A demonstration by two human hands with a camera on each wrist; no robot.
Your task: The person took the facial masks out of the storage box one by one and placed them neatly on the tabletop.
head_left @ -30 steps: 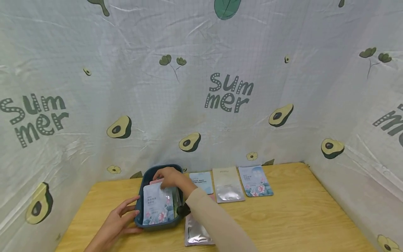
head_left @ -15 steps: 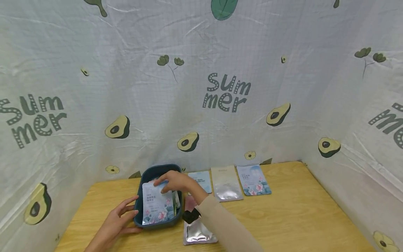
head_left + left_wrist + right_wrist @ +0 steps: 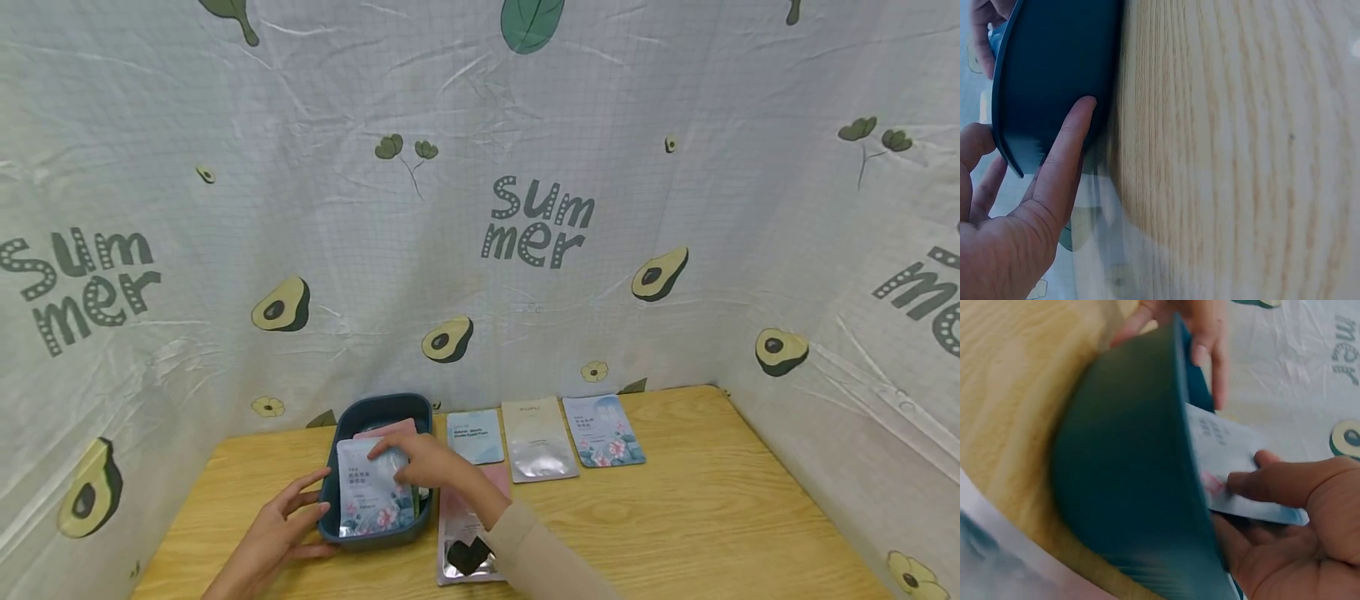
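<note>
From my end, the left hand's [image 3: 279, 521] spread fingers just brace the blue bin [image 3: 386, 540]. The floral sachet [image 3: 367, 498] leans inside, pinched by the right hand [image 3: 426, 462]; I'd pinch lightly so it doesn't crease.

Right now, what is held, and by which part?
Right hand: the floral sachet in the bin, pinched near its right edge. Left hand touches the bin.

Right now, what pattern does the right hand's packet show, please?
The packet has pink flowers on pale blue; best view: head.
</note>
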